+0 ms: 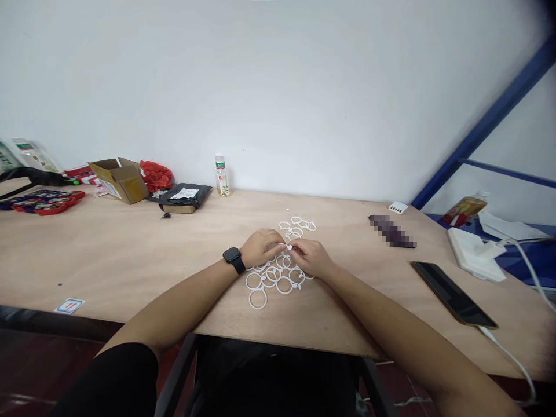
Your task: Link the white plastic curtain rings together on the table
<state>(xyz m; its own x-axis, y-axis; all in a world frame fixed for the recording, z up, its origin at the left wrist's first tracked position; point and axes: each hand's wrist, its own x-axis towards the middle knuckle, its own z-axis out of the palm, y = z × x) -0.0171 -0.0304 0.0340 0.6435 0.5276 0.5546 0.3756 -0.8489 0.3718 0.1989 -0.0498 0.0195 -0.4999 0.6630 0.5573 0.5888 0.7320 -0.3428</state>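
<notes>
Near the middle of the wooden table [152,255], my left hand [262,247] and my right hand [313,256] meet fingertip to fingertip. Both pinch a small white plastic ring [289,247], like a curtain ring; most of it is hidden by the fingers. Under and in front of the hands lies a loose cluster of such white rings [258,307], each with a small tab, some overlapping. Just beyond my fingertips sits a smaller group of the same rings [297,236]. A black watch [234,259] is on my left wrist.
A bottle [223,179] stands by the wall. Left of it are a black parcel [185,197], an open carton [119,179] and a red bag [155,175]. On the right lie a cabled phone [454,293], a blurred dark object [392,231] and a white power adapter [473,255].
</notes>
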